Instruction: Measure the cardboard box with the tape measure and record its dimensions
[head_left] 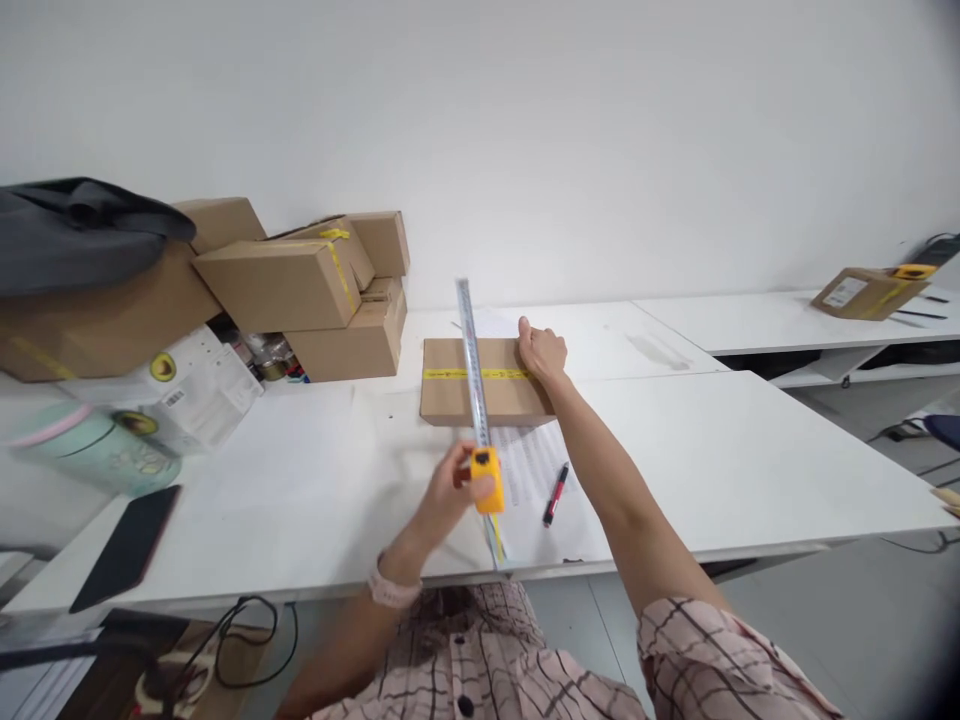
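The left hand [444,490] grips a yellow tape measure [488,490], its blade [472,370] extended over a taped cardboard box [447,397]; the right hand [545,352] rests at the box's far right corner. A red-and-black pen [556,494] lies on printed paper [525,478].

To the right of the right hand [544,352], the tabletop [780,450] offers wide room to pass. Leftward, stacked boxes [274,290] and a bottle [97,448] stand in the way; the wall [562,150] bounds the far side.
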